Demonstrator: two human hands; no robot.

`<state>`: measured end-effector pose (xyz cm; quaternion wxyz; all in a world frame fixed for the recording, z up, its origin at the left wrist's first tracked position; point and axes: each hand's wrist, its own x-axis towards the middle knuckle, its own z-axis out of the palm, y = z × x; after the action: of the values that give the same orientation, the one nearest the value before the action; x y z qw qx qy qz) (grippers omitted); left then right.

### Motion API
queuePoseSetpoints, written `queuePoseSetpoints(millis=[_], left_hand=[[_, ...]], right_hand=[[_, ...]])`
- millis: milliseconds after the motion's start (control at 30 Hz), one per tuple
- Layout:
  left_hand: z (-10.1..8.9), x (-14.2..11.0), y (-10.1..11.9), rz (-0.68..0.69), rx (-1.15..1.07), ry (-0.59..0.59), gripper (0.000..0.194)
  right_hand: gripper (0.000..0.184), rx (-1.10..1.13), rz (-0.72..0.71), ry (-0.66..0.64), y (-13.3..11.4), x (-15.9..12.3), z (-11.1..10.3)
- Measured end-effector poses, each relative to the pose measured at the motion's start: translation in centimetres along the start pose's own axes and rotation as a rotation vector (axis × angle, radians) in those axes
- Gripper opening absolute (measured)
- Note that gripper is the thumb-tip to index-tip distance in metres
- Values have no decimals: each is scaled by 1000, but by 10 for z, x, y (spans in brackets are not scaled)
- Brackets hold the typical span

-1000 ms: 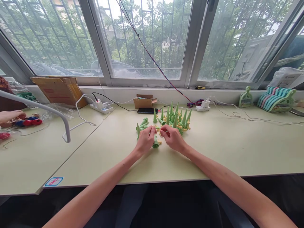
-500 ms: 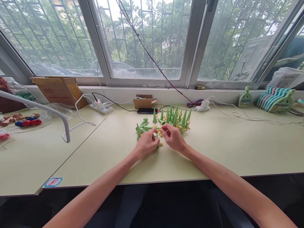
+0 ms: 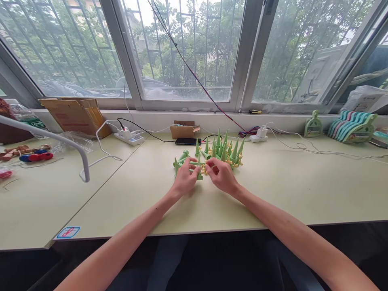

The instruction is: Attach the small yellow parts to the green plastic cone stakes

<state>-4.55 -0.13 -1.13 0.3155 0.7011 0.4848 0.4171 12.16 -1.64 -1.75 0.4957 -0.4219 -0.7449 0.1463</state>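
A pile of green plastic cones point(image 3: 224, 151) and small yellow pieces point(image 3: 209, 152) lies on the pale green table point(image 3: 273, 190), in front of the window. My left hand point(image 3: 184, 180) is closed around a green cone point(image 3: 199, 169), which stands upright with its tip up. My right hand point(image 3: 222, 176) sits just right of that cone, fingers curled in a pinch near the yellow pieces; what it holds is too small to name. Several more cones point(image 3: 182, 158) lie on their sides behind my left hand.
A black phone point(image 3: 188, 141) and a small open carton point(image 3: 183, 129) sit behind the pile. A power strip point(image 3: 129, 136) and a cardboard box point(image 3: 77, 114) are at the back left, a white metal tube point(image 3: 54, 139) and coloured toys point(image 3: 33, 155) at far left. Cables and striped green items point(image 3: 353, 126) are at right.
My left hand has turned the cone from lying low by the table to standing upright. A person's hand at the far left edge has left the view.
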Motion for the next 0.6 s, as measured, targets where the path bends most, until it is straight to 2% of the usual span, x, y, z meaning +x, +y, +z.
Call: queuePoseSetpoints(millis=[300,600], left_hand=[[2,3,-3,-51,-166,10,33],[1,3,-4,-46,-168,9,32]], right_hand=[[13,1,-28,45,-5,0,-1],[12,-9,-23,48,-5,-1,0]])
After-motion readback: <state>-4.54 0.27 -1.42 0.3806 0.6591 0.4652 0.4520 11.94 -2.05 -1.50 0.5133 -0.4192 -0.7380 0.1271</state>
